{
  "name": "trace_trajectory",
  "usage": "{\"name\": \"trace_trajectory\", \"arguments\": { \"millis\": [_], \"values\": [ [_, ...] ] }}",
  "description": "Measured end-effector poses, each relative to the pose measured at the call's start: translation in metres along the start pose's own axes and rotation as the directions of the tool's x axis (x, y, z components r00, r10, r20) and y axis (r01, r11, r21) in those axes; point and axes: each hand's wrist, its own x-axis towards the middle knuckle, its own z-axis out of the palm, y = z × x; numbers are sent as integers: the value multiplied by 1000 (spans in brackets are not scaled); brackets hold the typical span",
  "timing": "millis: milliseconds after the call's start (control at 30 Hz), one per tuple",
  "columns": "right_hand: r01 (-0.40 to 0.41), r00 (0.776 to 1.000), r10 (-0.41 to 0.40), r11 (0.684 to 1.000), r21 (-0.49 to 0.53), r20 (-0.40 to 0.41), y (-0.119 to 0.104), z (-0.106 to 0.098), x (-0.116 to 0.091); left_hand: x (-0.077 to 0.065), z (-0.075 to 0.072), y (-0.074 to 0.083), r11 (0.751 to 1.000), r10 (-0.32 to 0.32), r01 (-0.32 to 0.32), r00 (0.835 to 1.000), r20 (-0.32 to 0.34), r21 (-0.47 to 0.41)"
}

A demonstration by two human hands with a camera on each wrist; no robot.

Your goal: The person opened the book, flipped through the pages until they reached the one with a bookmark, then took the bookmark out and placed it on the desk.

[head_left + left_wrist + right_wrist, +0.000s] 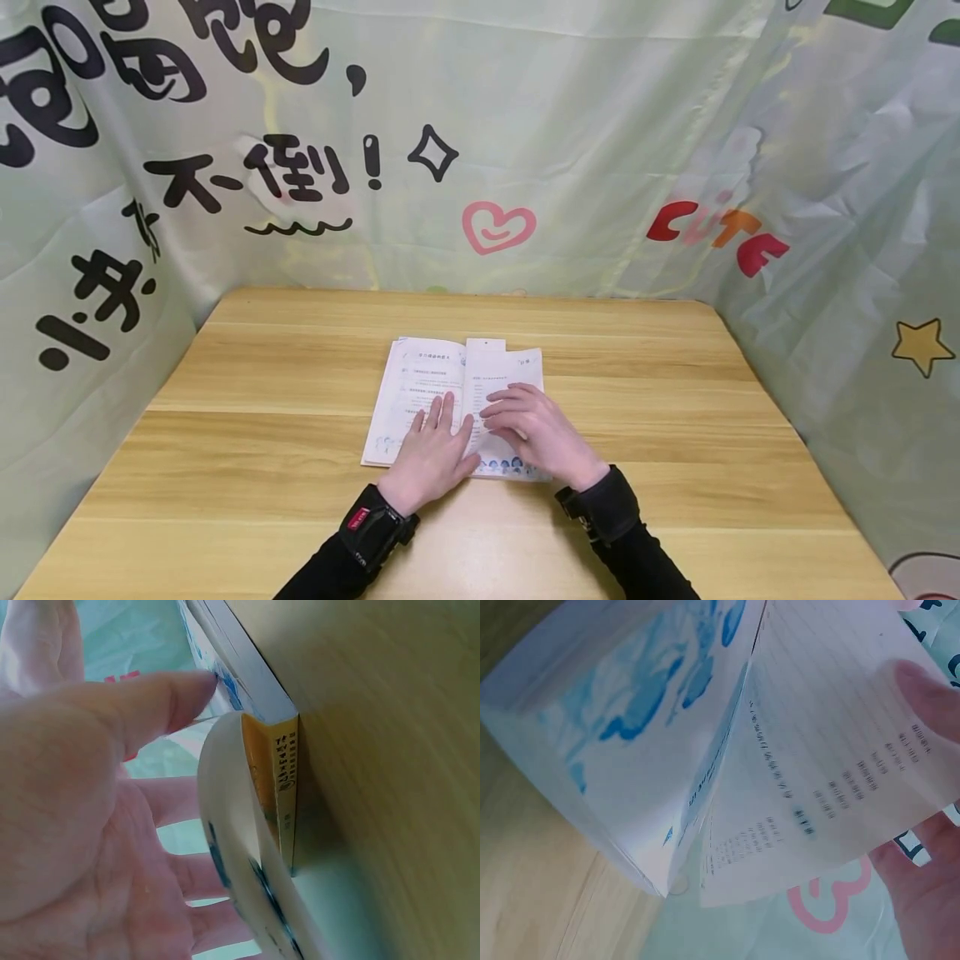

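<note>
An open book [420, 375] lies on the table, with printed text and small blue drawings at the bottom of its pages. My left hand [429, 467] rests on the left page near the spine, fingers spread and straight. Its thumb [180, 697] lies over the book's bottom edge in the left wrist view, beside a curved page and the yellow spine [285, 780]. My right hand [543, 433] is over the right page with bent fingers. In the right wrist view it holds a lifted page [817, 750] between thumb and fingers; the exact contact is partly out of frame.
The wooden table [262, 467] extends around the book on all sides. Behind it hangs a pale green cloth [585, 125] with lettering, a pink heart and a star. A small pale tab [486, 343] sticks out above the book's top edge.
</note>
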Motion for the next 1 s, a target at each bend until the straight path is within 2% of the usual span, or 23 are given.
{"name": "trace_trajectory", "arguments": {
  "millis": [167, 300, 467, 567, 667, 767, 900, 1000],
  "values": [
    [70, 990, -72, 997, -17, -124, 1, -1, 3, 1, 1, 0, 1000, -1, 1, 1000, -14, -2],
    [79, 971, -84, 996, -30, -223, 1, -2, 5, 4, 3, -1, 1000, -4, 4, 999, -34, 5],
    [-11, 957, 3, 1000, -26, -290, -2, -1, 5, 7, 3, -2, 1000, -16, 16, 998, -62, -3],
    [-117, 950, 112, 993, 1, -291, -3, 1, 4, 7, 1, -2, 999, -27, 22, 995, -96, -48],
    [-228, 951, 229, 973, 27, -210, -3, 5, 2, 7, -3, -5, 994, -30, 11, 984, -176, -108],
    [-302, 953, 302, 953, 13, -22, -2, 8, -2, 7, -7, -9, 983, -40, -9, 964, -263, -183],
    [-295, 927, 290, 955, -16, 238, -3, 11, -7, 6, -14, -17, 963, -80, -12, 942, -327, -270],
    [-264, 899, 248, 965, -5, 360, -4, 13, -9, 6, -17, -22, 957, -107, 3, 933, -344, -291]
  ]
}}
